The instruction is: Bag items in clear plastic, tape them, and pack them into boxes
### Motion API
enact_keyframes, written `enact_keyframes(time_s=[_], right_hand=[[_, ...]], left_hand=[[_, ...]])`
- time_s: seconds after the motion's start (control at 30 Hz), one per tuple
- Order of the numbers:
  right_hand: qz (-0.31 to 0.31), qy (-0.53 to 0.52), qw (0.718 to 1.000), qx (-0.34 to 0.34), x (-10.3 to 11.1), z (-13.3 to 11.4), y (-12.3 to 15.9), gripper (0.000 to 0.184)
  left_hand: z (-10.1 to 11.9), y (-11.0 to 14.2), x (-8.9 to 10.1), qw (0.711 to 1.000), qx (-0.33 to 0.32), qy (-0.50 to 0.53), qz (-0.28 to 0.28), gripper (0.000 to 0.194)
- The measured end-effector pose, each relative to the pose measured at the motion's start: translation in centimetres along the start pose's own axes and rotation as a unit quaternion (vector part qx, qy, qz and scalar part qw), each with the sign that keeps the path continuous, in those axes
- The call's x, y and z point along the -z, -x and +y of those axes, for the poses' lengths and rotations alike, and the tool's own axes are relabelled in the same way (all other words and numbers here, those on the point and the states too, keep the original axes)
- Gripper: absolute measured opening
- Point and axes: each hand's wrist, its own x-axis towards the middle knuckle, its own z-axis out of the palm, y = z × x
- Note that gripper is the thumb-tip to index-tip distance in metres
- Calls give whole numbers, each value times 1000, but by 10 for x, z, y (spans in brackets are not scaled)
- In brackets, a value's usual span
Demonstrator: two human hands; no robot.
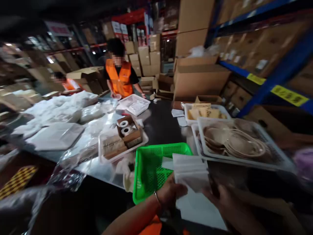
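My left hand [171, 193], a bracelet on its wrist, pinches the left edge of a translucent zip bag [190, 168]. At the opposite edge of the bag, my right hand [218, 197] is closed on it; motion blurs its fingers. A white sheet [199, 210] hangs below the bag, partly behind my hands. Just beyond my left hand stands a green plastic basket [146, 151] with perforated walls. A pale slip [167, 163] shows inside it, next to the bag.
White trays hold boxes and tape-like rolls [126, 130], yellowish packets [207, 112] and beige round pieces [244, 143]. White bagged goods [58, 107] are heaped at left. A co-worker in an orange vest [119, 78] stands across the table [162, 120]. A blue rack [259, 91] rises at right.
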Motion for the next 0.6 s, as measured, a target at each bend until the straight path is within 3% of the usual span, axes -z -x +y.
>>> enact_keyframes(time_s=[0.1,0.13,0.2,0.23,0.3,0.4,0.5,0.6], right_hand=[[70,44,991,101,-25,-19,-33,91],[66,45,985,150,-32,-31,-43,92],[-17,54,974,221,-45,-62,-59,87],[-83,68,969,222,-51,-81,-65,83],[-219,84,955,181,-62,-120,-73,76],[-390,47,908,143,-85,-173,-78,76],[-474,20,863,172,-130,-209,-78,70],[-485,19,861,151,-193,-225,-73,48]], left_hand=[[13,18,29,999,-16,15,27,56],[17,26,39,999,-25,13,25,57],[26,43,57,999,-40,7,27,58],[31,52,65,999,-42,2,30,57],[43,72,81,999,-34,-14,35,57],[61,104,109,998,-25,-42,44,55],[74,135,148,995,-3,-63,70,51],[78,169,201,990,48,-36,127,43]])
